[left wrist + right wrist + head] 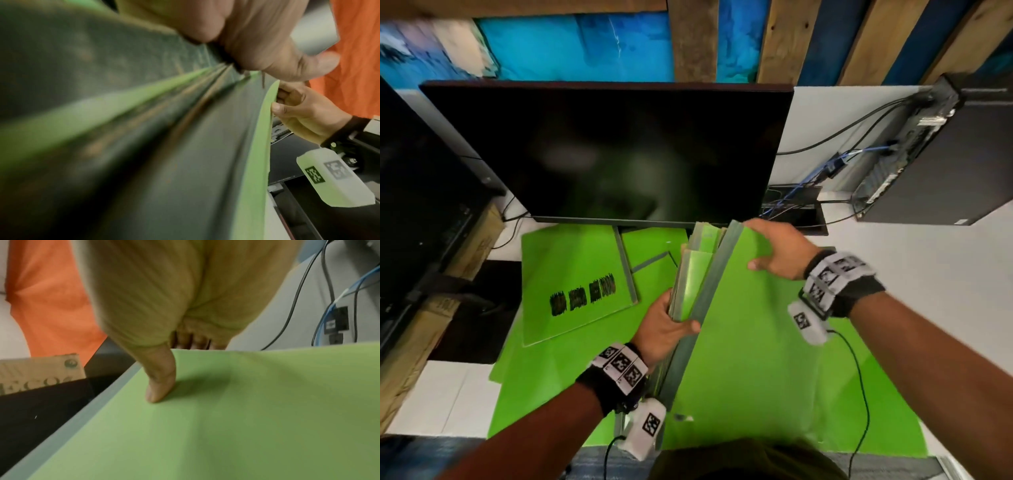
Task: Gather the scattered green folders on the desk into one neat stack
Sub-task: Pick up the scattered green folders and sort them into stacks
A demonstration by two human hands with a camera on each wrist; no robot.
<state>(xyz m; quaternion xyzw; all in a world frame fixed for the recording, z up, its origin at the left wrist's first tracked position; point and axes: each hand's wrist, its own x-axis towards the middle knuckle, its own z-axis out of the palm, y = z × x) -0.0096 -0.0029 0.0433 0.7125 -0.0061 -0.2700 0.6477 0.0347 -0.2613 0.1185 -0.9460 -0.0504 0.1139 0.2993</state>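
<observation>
Left of the bundle (709,281), one marked folder (575,281) lies flat on the surface. My left hand (664,329) grips the upright bundle's near end, my right hand (774,250) pinches its far top corner. Loose inner folders could slide out if I tilt it.

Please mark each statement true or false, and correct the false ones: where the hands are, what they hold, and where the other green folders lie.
1. The left hand grips the near end of the bundle of folders. True.
2. The right hand rests flat on the desk. False: it holds the far edge of the outer green folder, thumb on its face.
3. The folder with black scribbles lies on the desk, left of the bundle. True.
4. The monitor shows a bright picture. False: its screen is dark.
</observation>
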